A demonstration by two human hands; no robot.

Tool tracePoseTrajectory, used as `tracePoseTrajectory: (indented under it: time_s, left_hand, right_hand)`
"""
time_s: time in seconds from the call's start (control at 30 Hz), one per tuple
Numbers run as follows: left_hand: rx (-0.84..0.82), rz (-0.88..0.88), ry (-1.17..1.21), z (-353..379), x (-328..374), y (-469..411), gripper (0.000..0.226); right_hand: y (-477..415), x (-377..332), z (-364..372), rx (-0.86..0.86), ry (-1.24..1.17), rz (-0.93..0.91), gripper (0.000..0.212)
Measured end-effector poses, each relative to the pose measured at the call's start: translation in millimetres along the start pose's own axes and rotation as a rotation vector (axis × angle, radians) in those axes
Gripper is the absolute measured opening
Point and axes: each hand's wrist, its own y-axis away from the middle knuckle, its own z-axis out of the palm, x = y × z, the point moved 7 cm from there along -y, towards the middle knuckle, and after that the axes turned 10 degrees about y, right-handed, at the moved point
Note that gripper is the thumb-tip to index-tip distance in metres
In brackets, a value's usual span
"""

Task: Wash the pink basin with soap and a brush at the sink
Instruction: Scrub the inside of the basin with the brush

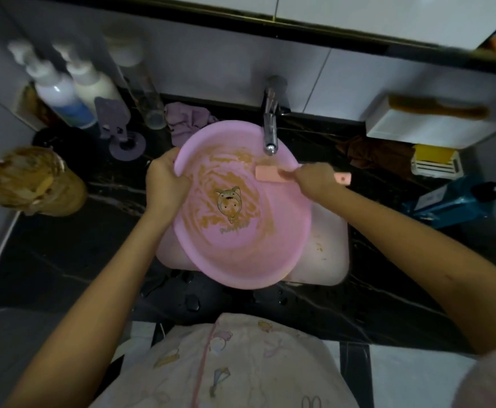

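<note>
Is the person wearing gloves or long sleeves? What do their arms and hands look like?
No gloves. The left hand and the right hand are bare, with no rings, watch or bracelets that I can see. Both forearms are uncovered. A pale pink sleeve shows only high up on the right arm. The top is light, with little cartoon pictures and pink trim.

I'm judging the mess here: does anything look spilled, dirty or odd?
Brown smears coat the inside of the pink basin, which the left hand holds tilted over the sink; brown specks dot the sink. The container at left is caked in brown.
</note>
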Motion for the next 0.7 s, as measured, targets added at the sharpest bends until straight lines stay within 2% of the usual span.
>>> tracePoseTrajectory:
  time_s: [0.07, 0.1, 0.2, 0.27, 0.33, 0.4, 0.47, 0.53, 0.6, 0.63, 0.67, 0.7]
  left_hand:
    - [0.009, 0.011, -0.002, -1, -1, -1, 0.049]
    - [0.020, 0.012, -0.003, -1, -2, -1, 0.049]
    - [0.043, 0.021, -0.033, 0, 1, 1, 0.049]
    - [0.034, 0.026, -0.045, 0, 3, 2, 0.052]
    - [0.003, 0.015, -0.040, 0, 5, -1, 0.057]
    - [-0.046, -0.014, -0.053, -1, 6, -8, 0.061]
    - [-0.102, -0.034, -0.110, -1, 12, -20, 0.062]
    - [-0.174, -0.034, -0.195, 2, 25, -35, 0.055]
    - [-0.246, -0.030, -0.307, 7, 40, -50, 0.040]
    - [-0.264, -0.034, -0.361, 8, 46, -56, 0.037]
    - [-0.285, -0.037, -0.393, 10, 53, -60, 0.037]
    - [-0.308, -0.034, -0.407, 13, 57, -62, 0.038]
  right_hand:
    - [20, -6, 40, -0.187, -0.310, 0.060, 0.042]
    - [33, -20, 58, -0.300, -0.364, -0.002, 0.044]
    - [73, -57, 85, -0.591, -0.444, -0.240, 0.031]
    - [81, -62, 89, -0.715, -0.503, -0.291, 0.041]
    - [65, -55, 86, -0.651, -0.414, -0.260, 0.031]
    - [33, -33, 70, -0.441, -0.322, -0.145, 0.045]
    - [3, -9, 42, -0.176, -0.198, -0.050, 0.048]
    - [-9, -2, 3, 0.109, -0.028, -0.099, 0.042]
    - [-10, -5, -23, 0.308, 0.124, -0.176, 0.051]
    - [-8, -6, -28, 0.329, 0.140, -0.183, 0.054]
    - [-12, -6, -20, 0.273, 0.107, -0.194, 0.050]
    - [-13, -8, -3, 0.141, -0.030, -0.197, 0.045]
